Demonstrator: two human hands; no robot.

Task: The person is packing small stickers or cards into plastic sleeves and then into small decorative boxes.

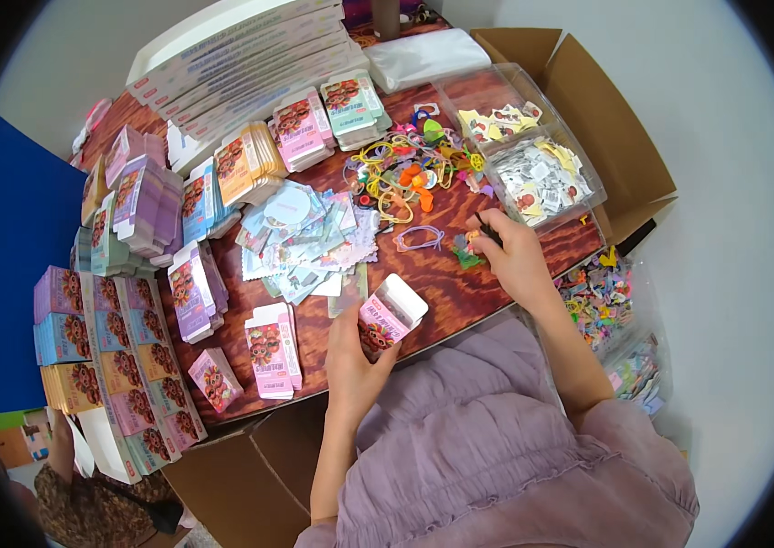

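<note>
My left hand (358,361) is wrapped round a small pink box (383,321), its white top flap standing open. Farther right, my right hand (512,248) is closed in a pinch, with something small and dark at the fingertips that I cannot make out. Just beside those fingers lie small green and orange trinkets (467,256). A purple elastic band (419,238) rests on the table between my hands. Beyond it is a pile of colourful hair ties and trinkets (414,173). Left of that spreads a heap of pale blue cards and packets (300,236).
Flat pink boxes (268,352), a folded pink box (215,379) and purple stacks (195,292) lie left. Filled display trays (122,365) stand at the table's left edge. A clear divided tray (542,183) holds stickers. Beyond it is a cardboard carton (606,128). Another person's arm (61,443) shows lower left.
</note>
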